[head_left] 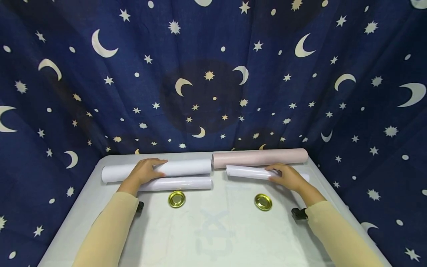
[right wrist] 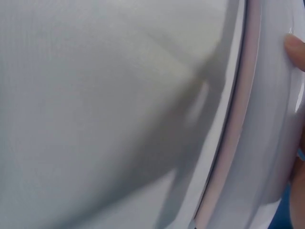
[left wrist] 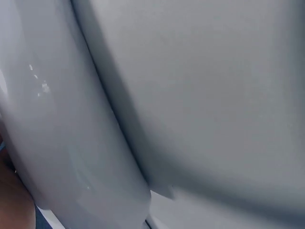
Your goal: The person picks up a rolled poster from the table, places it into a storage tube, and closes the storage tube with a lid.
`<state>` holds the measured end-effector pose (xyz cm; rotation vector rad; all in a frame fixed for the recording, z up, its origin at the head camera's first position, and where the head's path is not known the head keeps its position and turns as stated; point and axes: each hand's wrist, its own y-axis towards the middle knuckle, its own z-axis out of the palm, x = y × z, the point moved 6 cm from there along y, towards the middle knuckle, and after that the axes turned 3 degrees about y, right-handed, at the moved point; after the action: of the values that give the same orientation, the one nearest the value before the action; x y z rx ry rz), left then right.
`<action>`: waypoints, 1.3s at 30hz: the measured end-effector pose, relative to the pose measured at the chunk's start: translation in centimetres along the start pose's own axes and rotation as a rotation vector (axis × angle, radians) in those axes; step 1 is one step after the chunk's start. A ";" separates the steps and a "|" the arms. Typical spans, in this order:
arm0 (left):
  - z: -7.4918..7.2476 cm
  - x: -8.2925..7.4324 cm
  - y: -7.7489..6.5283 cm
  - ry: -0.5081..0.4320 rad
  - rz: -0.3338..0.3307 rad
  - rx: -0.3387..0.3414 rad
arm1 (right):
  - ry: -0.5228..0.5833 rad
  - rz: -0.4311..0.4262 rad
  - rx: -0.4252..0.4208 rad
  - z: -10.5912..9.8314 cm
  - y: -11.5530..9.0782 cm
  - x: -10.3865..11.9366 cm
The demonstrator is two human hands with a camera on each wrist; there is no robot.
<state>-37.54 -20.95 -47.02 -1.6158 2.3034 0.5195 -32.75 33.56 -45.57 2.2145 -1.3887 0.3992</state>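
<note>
At the back left of the table, my left hand (head_left: 144, 172) grips a thick white roll (head_left: 188, 167), thumb in front and fingers over its top. Just in front of it lies a thinner glossy white roll (head_left: 186, 183), which also fills the left side of the left wrist view. On the right, my right hand (head_left: 287, 177) holds another glossy white roll (head_left: 245, 172) between thumb and fingers; its near end looks slightly raised. Behind that one is a pink roll (head_left: 260, 157). The right wrist view shows a thumb on the white roll (right wrist: 269, 109), with the pink roll (right wrist: 233, 138) alongside.
Two small gold round dishes, a left dish (head_left: 176, 199) and a right dish (head_left: 263, 202), sit on the white-covered table (head_left: 213, 230) in front of the rolls. A dark blue curtain (head_left: 213, 55) with moons and stars hangs behind and at both sides.
</note>
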 end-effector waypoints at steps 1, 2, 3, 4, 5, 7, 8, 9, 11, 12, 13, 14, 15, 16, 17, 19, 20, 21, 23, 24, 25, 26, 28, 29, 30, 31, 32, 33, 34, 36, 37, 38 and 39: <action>-0.1 0.1 -0.1 0.000 -0.005 -0.002 | 0.001 -0.005 -0.002 -0.1 0.0 0.1; -0.2 0.1 -0.2 0.000 -0.009 -0.006 | 0.004 -0.010 -0.003 -0.2 0.0 0.3; -0.4 0.0 -0.3 -0.001 -0.006 -0.011 | 0.003 -0.015 -0.004 -0.2 -0.1 0.4; -0.5 0.0 -0.5 0.000 0.000 -0.018 | 0.003 -0.021 -0.004 -0.3 -0.1 0.5; -0.7 -0.1 -0.6 0.000 0.005 -0.026 | 0.004 -0.024 -0.006 -0.4 -0.1 0.6; -1.2 -0.2 -0.9 0.009 0.032 -0.048 | 0.007 -0.033 -0.012 -0.6 -0.1 0.8; -1.5 -0.3 -1.1 0.015 0.043 -0.059 | 0.005 -0.034 -0.014 -0.7 -0.2 0.8; -1.8 -0.4 -1.3 0.020 0.053 -0.068 | 0.000 -0.034 -0.015 -0.8 -0.3 0.9; -2.2 -0.5 -1.7 0.034 0.065 -0.077 | 0.003 -0.030 -0.015 -0.9 -0.4 1.0; -2.4 -0.5 -1.9 0.041 0.069 -0.079 | 0.004 -0.027 -0.015 -1.0 -0.5 1.0; -2.7 -0.5 -2.1 0.047 0.067 -0.079 | 0.006 -0.024 -0.012 -1.1 -0.6 1.0; -2.9 -0.6 -2.4 0.052 0.064 -0.080 | 0.003 -0.021 -0.011 -1.1 -0.7 1.1; -3.1 -0.6 -2.6 0.056 0.063 -0.080 | 0.001 -0.019 -0.009 -1.2 -0.8 1.2; -3.3 -0.7 -2.8 0.062 0.067 -0.080 | 0.000 -0.019 -0.009 -1.3 -0.9 1.2; -3.5 -0.8 -3.0 0.065 0.067 -0.081 | -0.004 -0.020 -0.008 -1.4 -0.9 1.3; -3.8 -0.9 -3.4 0.064 0.067 -0.087 | -0.015 -0.028 -0.010 -1.5 -1.0 1.6; -3.9 -1.0 -3.6 0.064 0.068 -0.087 | -0.018 -0.033 -0.010 -1.6 -1.0 1.8; -4.0 -1.0 -3.8 0.059 0.068 -0.086 | -0.017 -0.042 -0.011 -1.7 -1.0 1.9; -4.0 -1.1 -4.2 0.057 0.061 -0.081 | -0.011 -0.063 -0.014 -1.8 -1.0 2.4; -4.1 -1.0 -4.4 0.056 0.055 -0.080 | -0.007 -0.074 -0.017 -1.9 -0.9 2.7; -4.0 -1.0 -4.6 0.058 0.048 -0.078 | -0.003 -0.085 -0.021 -2.0 -0.9 2.9; -4.0 -1.0 -4.8 0.061 0.045 -0.076 | 0.001 -0.091 -0.025 -2.0 -0.9 3.1; -4.0 -1.0 -5.2 0.066 0.043 -0.077 | 0.003 -0.106 -0.038 -2.1 -0.9 3.6; -4.0 -1.0 -5.3 0.067 0.041 -0.080 | 0.001 -0.110 -0.040 -2.1 -0.9 3.8; -4.1 -1.1 -5.5 0.066 0.041 -0.083 | 0.002 -0.116 -0.041 -2.1 -0.8 4.0; -4.1 -1.1 -5.7 0.066 0.045 -0.087 | -0.002 -0.120 -0.041 -2.1 -0.8 4.2; -4.1 -1.2 -5.8 0.065 0.049 -0.091 | -0.007 -0.125 -0.040 -2.0 -0.8 4.4; -4.2 -1.3 -6.0 0.063 0.055 -0.094 | -0.010 -0.129 -0.039 -2.0 -0.7 4.6; -4.2 -1.4 -6.1 0.063 0.063 -0.099 | -0.015 -0.132 -0.035 -2.0 -0.7 4.8; -4.4 -1.6 -6.3 0.066 0.083 -0.109 | -0.015 -0.139 -0.031 -2.0 -0.6 5.3; -4.4 -1.8 -6.4 0.071 0.093 -0.115 | -0.017 -0.142 -0.030 -2.0 -0.5 5.5; -4.5 -1.9 -6.5 0.074 0.101 -0.120 | -0.016 -0.146 -0.028 -2.0 -0.5 5.7; -4.7 -2.1 -6.6 0.079 0.106 -0.124 | -0.012 -0.148 -0.026 -2.0 -0.4 5.8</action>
<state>-30.75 -23.27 -42.80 -1.6023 2.4701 0.6449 -29.84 30.37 -41.18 2.2838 -1.2194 0.3145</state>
